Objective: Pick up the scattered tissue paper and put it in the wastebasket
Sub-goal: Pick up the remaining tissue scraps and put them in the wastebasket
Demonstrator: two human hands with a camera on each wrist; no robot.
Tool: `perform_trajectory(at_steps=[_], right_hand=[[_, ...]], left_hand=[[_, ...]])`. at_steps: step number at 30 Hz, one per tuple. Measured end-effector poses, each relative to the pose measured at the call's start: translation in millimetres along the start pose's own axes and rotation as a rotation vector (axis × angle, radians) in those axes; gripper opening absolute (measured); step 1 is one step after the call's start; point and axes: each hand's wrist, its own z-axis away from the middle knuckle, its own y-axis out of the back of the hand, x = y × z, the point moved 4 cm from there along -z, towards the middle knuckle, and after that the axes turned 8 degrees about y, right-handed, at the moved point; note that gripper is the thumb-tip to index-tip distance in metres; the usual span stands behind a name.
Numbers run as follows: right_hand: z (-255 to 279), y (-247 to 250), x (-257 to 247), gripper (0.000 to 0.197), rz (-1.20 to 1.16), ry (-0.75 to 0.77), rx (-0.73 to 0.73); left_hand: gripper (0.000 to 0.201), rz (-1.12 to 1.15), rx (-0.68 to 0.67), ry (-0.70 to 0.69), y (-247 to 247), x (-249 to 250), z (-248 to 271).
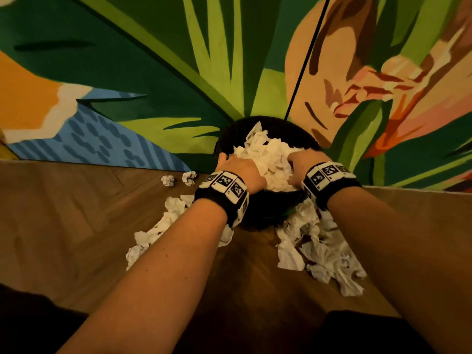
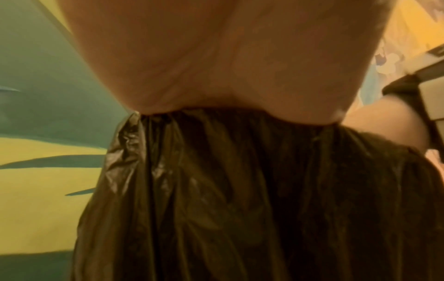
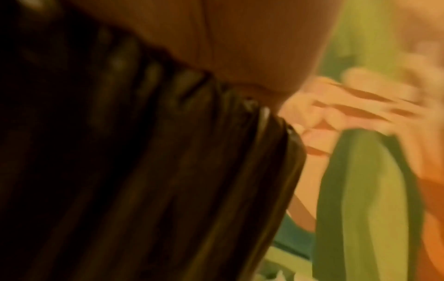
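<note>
head view: wood floor (image 1: pixel 76 226) meets mural wall (image 1: pixel 127 60).

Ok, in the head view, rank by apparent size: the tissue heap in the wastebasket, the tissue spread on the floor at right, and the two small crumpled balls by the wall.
1. Floor spread at right and tissue heap in the wastebasket: similar, and the hands cover part of the heap, so unranked.
2. Two small balls: clearly smallest, alike in size, though farther away.

Fingers of both hands (image 1: pixel 268 169) buried in tissue (image 1: pixel 270 154), grip unclear; wrist views blurred, bag (image 2: pixel 240 190) cropped.
</note>
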Motion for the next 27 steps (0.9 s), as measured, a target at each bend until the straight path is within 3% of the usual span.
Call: perform_trajectory(at_steps=[1,4,5,9,11,13,16,18,23,27], right_hand=[[-4.3,-1.8,-1.3,0.027,-0.008,0.026,-0.023],[-16.5,-15.4,6.0,0.060,-0.043,0.054,-0.052],[-19.3,-19.6,7.1,0.058,-0.029,0.061,-0.074],[-23.0,-21.0,-1.6,0.019,0.011,0.102,-0.148],[-21.2,-16.6,-0.3,0.012,-0.032,0.072,-0.126],[-19.2,-13.4,3.8,0.022,-0.105,0.054,-0.099],[-5.4,4.5,10.6,0.046,-0.260,0.029,-0.010],[9.1,20.8,14.8,0.049,-0.335,0.016,0.075],[42.2,71.3,15.7,0.031,-0.414,0.029,0.362],[58.8,113.0,-29.8,0.019,-0.506,0.166,0.534]], left_hand=[[0.037,-0.005,0.003,0.001,0.1,0.0,0.7],[0.038,-0.017,0.004,-0.002,-0.8,0.8,2.1],[0.039,-0.017,0.003,-0.001,-0.6,1.0,2.4],[0.044,-0.014,0.020,-0.009,-0.2,-0.8,2.2],[0.045,0.014,0.056,-0.021,1.1,-1.1,2.4],[0.048,0.060,0.116,-0.040,2.5,-2.1,4.7],[0.052,0.148,0.244,-0.073,9.4,-5.4,10.2],[0.053,0.235,0.335,-0.106,16.6,-11.9,14.6],[0.047,0.468,0.524,-0.143,41.2,-45.0,26.1],[0.042,0.661,0.568,-0.040,48.3,-87.3,32.5]])
